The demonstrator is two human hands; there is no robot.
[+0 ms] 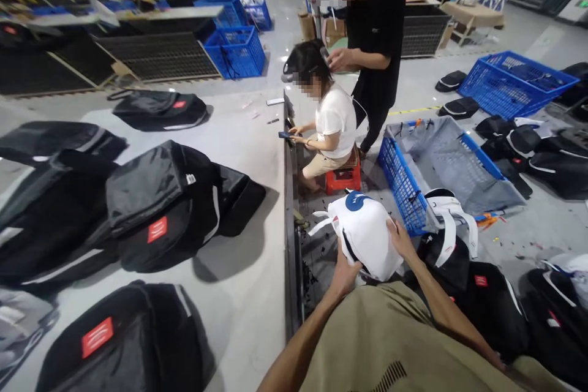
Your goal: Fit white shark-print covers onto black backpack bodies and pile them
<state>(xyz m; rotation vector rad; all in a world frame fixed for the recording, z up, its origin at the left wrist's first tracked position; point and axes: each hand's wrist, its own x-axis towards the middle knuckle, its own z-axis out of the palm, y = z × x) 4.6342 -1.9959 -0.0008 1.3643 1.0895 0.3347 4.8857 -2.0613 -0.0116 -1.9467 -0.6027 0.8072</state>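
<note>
A white backpack with a round blue print and loose white straps is held up in front of my body, beside the table edge. My left hand grips its near left side, next to a dark opening. On the other side, my right hand is closed on the white fabric, with part of the fingers hidden. Another white backpack with hanging straps rests at the corner of a lined blue crate, to the right of my hands.
Black backpacks with red labels lie on the white table at left. More black backpacks cover the floor at right. One person sits on a red stool with a phone; another person stands behind. Blue baskets stand farther off.
</note>
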